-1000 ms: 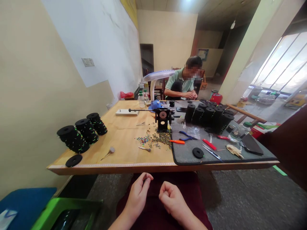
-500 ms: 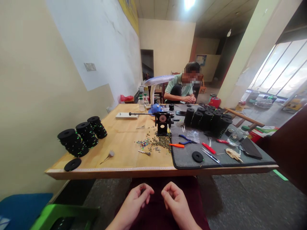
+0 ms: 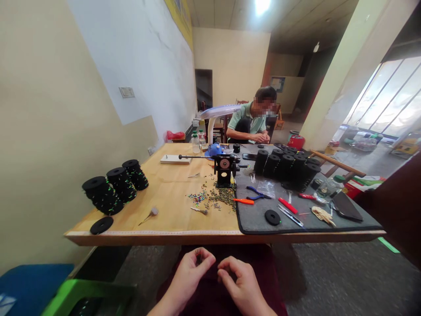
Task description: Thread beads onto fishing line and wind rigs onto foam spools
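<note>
Edging the table (image 3: pixel 174 193) near both hands (image 3: pixel 190 274) (image 3: pixel 239 281), a strip's (image 3: pixel 158 233) markings blur.

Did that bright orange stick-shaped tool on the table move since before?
No. The bright orange stick-shaped tool hasn't visibly shifted: its left tip lies across the same stretch of the dark-edged grey mat's left edge.

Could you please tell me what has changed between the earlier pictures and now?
The left hand and right hand came closer together; the right loosened from its tighter curl. Whether they hold anything small, I cannot tell. The black machine, blue-handled pliers and three left-side spools stayed in place.
</note>
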Demonstrator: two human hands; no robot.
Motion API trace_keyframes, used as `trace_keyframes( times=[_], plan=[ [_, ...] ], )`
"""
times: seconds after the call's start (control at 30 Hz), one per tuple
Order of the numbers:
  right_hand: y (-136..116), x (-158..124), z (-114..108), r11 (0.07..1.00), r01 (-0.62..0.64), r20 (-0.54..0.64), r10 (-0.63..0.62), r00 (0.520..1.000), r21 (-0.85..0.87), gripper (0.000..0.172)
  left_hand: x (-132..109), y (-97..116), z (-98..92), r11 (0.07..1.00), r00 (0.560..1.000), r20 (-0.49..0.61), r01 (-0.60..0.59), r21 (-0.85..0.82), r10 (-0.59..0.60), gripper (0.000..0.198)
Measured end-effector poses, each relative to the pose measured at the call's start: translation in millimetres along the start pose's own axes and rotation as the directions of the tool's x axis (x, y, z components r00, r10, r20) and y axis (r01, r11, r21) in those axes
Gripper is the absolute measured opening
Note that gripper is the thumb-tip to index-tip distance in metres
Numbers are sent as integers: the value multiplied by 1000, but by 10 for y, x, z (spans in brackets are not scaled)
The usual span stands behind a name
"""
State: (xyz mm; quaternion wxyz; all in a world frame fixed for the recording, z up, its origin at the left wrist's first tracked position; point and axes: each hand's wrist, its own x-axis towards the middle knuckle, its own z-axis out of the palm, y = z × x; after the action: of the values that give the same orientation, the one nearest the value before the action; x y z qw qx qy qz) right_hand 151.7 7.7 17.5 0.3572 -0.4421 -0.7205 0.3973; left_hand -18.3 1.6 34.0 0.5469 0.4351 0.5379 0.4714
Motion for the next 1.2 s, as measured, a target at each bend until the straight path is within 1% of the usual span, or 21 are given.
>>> trace_keyframes(
  times=[0.03, 0.13, 0.2, 0.27, 0.3, 0.37, 0.43, 0.5, 0.57, 0.6, 0.63, 0.67, 0.7, 0.77, 0.83, 0.87, 0.9, 0.97, 1.03, 1.13, 1.2],
  plan=[
    [-16, 19, -15, 999, -8, 8, 7, 1000, 39, 16, -6, 15, -6, 996, 999, 2, -41, 74, 41, 27],
    [-79, 89, -9, 964, -67, 57, 55, 997, 256, 44, -25, 99, -10, 931, 986, 36, -167, 325, 165, 23],
    [-110, 133, 43, 894, -139, 144, 84, 986, 427, 45, -37, 175, -11, 868, 971, 77, -238, 437, 228, 22],
    [-110, 167, 115, 827, -212, 211, 117, 971, 521, 41, -47, 242, -16, 826, 958, 112, -283, 487, 263, 22],
    [-96, 178, 150, 814, -242, 229, 138, 964, 528, 40, -52, 267, -21, 814, 955, 122, -294, 501, 270, 21],
    [-46, 193, 203, 827, -266, 238, 166, 957, 495, 39, -57, 293, -34, 791, 952, 139, -304, 530, 272, 19],
    [12, 202, 229, 853, -247, 229, 156, 961, 459, 39, -47, 300, -61, 762, 949, 175, -315, 566, 262, 17],
    [56, 215, 231, 862, -231, 211, 149, 966, 452, 39, 3, 321, -124, 713, 939, 215, -343, 612, 267, 16],
    [83, 232, 218, 839, -257, 199, 182, 963, 480, 41, 115, 386, -250, 611, 932, 210, -354, 708, 297, 15],
    [94, 240, 209, 817, -277, 194, 205, 959, 506, 43, 196, 435, -340, 532, 929, 184, -338, 777, 322, 14],
    [107, 247, 200, 790, -292, 188, 226, 956, 538, 46, 291, 492, -444, 420, 929, 154, -294, 858, 337, 16],
    [124, 251, 193, 762, -302, 179, 243, 953, 573, 47, 396, 552, -559, 300, 938, 111, -215, 930, 327, 18],
    [145, 253, 188, 734, -307, 168, 259, 951, 606, 49, 503, 608, -677, 259, 942, 83, -173, 950, 325, 19],
    [197, 247, 187, 691, -314, 152, 286, 946, 651, 51, 699, 700, -890, 212, 948, 57, -128, 969, 312, 18],
    [248, 235, 195, 659, -325, 145, 313, 938, 678, 52, 838, 753, -1025, 173, 956, 45, -99, 980, 291, 15],
    [269, 230, 201, 646, -329, 143, 323, 935, 688, 53, 882, 768, -1052, 157, 956, 44, -92, 983, 289, 16],
    [285, 227, 207, 637, -328, 137, 330, 934, 698, 54, 910, 776, -1052, 144, 955, 46, -91, 985, 294, 18],
    [302, 225, 218, 622, -318, 121, 338, 933, 715, 53, 936, 774, -974, 130, 943, 64, -112, 985, 325, 22],
    [305, 227, 227, 611, -315, 117, 341, 933, 727, 52, 953, 745, -823, 134, 927, 112, -170, 976, 357, 24],
    [307, 224, 235, 597, -323, 131, 342, 930, 734, 53, 1021, 652, -568, 169, 907, 208, -285, 944, 367, 26],
    [312, 213, 228, 591, -318, 124, 345, 931, 741, 54, 1088, 579, -450, 209, 902, 221, -313, 927, 371, 23]
  ],
)
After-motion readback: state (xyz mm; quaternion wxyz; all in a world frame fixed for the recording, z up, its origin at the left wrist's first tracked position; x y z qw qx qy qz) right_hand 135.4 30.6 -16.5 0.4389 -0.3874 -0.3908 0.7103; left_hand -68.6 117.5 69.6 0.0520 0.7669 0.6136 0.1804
